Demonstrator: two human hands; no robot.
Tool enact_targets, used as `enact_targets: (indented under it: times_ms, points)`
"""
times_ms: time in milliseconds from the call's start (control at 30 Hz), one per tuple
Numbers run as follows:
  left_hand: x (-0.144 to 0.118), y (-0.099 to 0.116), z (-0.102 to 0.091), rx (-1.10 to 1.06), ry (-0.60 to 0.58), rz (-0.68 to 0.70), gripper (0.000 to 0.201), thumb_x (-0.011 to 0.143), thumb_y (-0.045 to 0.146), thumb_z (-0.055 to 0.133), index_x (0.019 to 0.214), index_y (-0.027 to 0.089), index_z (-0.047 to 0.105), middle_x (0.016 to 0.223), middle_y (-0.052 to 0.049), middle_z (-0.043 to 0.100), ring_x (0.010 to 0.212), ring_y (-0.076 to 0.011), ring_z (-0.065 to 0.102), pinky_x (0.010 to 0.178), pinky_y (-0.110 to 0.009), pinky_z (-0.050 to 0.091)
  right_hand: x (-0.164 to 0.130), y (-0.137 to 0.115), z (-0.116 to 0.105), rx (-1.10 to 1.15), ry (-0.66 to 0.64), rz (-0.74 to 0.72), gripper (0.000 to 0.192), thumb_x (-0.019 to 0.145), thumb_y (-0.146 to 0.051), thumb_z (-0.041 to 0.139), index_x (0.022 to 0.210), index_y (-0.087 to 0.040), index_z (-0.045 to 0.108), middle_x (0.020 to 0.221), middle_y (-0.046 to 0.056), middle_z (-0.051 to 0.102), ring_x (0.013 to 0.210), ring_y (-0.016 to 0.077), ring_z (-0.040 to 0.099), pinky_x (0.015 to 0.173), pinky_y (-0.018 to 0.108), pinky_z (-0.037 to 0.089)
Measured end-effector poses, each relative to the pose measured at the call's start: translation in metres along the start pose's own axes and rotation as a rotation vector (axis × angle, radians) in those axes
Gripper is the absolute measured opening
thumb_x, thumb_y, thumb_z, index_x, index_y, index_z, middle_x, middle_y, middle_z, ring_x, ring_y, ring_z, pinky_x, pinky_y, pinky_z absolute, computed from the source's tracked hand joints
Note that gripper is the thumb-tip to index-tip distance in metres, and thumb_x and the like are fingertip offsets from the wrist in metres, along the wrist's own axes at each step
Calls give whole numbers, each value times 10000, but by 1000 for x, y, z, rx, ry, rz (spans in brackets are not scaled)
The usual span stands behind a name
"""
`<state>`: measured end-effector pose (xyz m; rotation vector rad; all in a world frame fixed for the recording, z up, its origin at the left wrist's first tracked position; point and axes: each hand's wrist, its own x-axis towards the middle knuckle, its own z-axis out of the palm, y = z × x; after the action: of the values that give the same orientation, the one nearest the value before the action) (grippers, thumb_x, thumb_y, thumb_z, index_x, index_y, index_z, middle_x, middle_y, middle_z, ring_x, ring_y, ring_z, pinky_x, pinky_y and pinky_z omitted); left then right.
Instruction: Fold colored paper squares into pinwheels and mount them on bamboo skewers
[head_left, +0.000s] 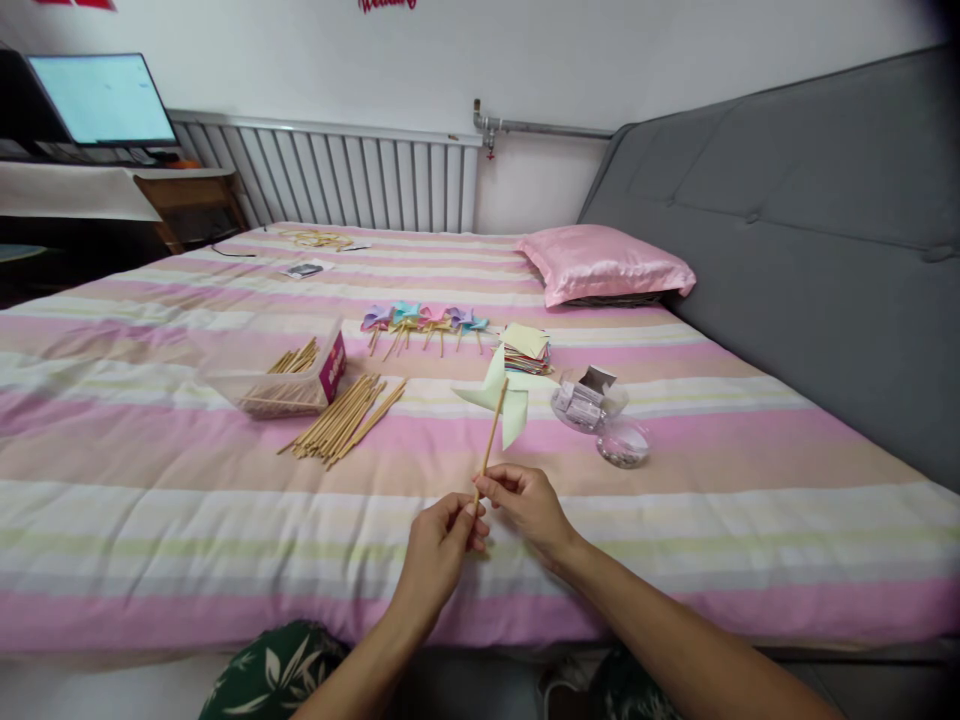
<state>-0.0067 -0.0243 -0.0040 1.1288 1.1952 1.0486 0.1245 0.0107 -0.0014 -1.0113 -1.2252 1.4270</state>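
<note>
A pale green paper pinwheel (514, 402) on a thin wooden stick is held up in front of me, tilted slightly right. The low end of its stick is pinched in my left hand (442, 550). Just above, my right hand (531, 508) grips the same stick between thumb and fingers. Beyond the pinwheel lies a stack of coloured paper squares (526, 346), pale yellow on top. Several finished pinwheels (424, 320) in purple, blue and pink lie in a row farther back.
Loose wooden sticks (345, 420) lie left, beside a clear plastic box (281, 400) holding more. To the right are a clear container with small packets (583, 402) and a round clear dish (623, 444). A pink pillow (607, 262) rests near the grey headboard (787, 170).
</note>
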Motion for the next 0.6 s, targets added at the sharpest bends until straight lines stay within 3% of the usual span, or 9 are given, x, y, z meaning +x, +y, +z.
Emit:
enact_targets:
  times_ms: [600]
  points:
    - [1, -3, -1, 52, 6, 12, 247, 766, 373, 551, 756, 131, 602, 604, -21, 613, 519, -134, 549, 542, -252, 437, 0, -1, 0, -13, 2, 1, 202, 719, -346, 676, 682, -147, 690, 595, 0, 608, 570, 100, 496, 553, 222, 393]
